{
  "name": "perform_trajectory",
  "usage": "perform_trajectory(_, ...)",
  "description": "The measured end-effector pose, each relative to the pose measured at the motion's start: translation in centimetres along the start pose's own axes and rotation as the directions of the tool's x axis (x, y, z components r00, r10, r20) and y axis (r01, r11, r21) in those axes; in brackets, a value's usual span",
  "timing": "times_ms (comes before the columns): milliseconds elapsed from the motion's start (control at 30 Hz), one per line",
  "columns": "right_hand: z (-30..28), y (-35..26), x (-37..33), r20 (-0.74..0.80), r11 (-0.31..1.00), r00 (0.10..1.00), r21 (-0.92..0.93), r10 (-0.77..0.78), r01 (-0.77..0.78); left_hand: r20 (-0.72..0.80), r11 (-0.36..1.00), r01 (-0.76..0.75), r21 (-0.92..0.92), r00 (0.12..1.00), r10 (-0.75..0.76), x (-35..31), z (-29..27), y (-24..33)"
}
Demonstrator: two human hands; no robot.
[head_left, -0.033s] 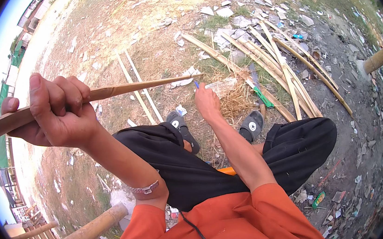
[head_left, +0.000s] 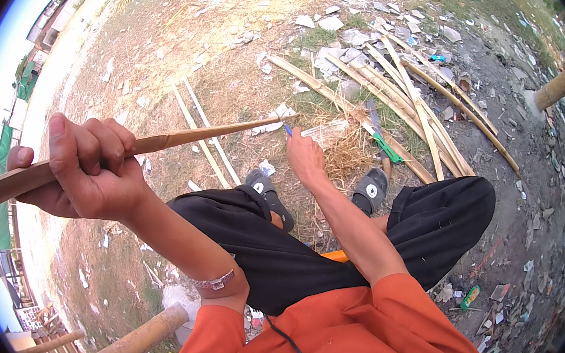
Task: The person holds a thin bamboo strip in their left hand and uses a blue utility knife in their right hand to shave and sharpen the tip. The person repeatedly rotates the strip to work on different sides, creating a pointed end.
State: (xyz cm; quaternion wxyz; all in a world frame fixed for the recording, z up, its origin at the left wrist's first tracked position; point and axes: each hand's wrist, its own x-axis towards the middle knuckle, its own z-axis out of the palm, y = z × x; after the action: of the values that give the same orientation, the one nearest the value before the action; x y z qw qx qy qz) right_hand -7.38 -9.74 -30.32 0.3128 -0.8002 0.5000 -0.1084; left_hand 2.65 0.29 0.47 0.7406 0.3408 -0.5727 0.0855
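My left hand [head_left: 94,170] is raised at the left, its fingers wrapped round a long bamboo strip [head_left: 198,130]. One end of the strip runs past my hand to the left rim, and the other narrows to a tip over the ground ahead of me. Close below that tip, my right hand [head_left: 305,157] is closed on a slim blue object [head_left: 287,129]. Only its blue end shows; the rest is hidden in my fingers, so its kind is unclear.
Split bamboo strips [head_left: 400,106] lie in a heap ahead right. A blade with a green grip [head_left: 387,148] lies by dry straw [head_left: 347,149], near my right sandal [head_left: 371,186]. Two pale strips [head_left: 201,130] lie ahead left. A bamboo post [head_left: 564,83] stands far right.
Both hands have shifted very slightly toward me, and the strip's tip sits a little lower. Both grips are the same.
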Motion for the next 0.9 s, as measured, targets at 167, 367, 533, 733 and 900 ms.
perform_trajectory(167,3.8,13.6,0.0,0.141,0.907,0.897,-0.101,0.419,-0.408,-0.019,0.998,-0.017,-0.066,1.0,0.016,-0.2,2.0,0.2)
perform_trajectory(367,-1.8,10.3,-2.2,0.139,0.97,0.961,0.002,0.239,-0.242,-0.2,0.988,0.0,0.153,0.979,0.031,0.1,3.5,0.1)
perform_trajectory(533,-14.2,-7.1,-9.4,0.043,0.778,0.979,0.615,-0.2,0.131,-0.386,0.915,0.071,0.396,0.917,0.096,0.0,4.8,0.9)
perform_trajectory(733,-18.6,-11.4,-13.1,-0.241,0.715,0.91,0.562,-0.338,0.415,-0.314,0.934,0.015,0.356,0.943,0.105,-0.8,5.7,1.3)
perform_trajectory(900,-17.4,-10.3,-13.2,-0.185,0.824,0.931,0.434,-0.316,0.366,-0.237,0.961,-0.059,0.27,0.963,0.126,-1.2,5.9,1.5)
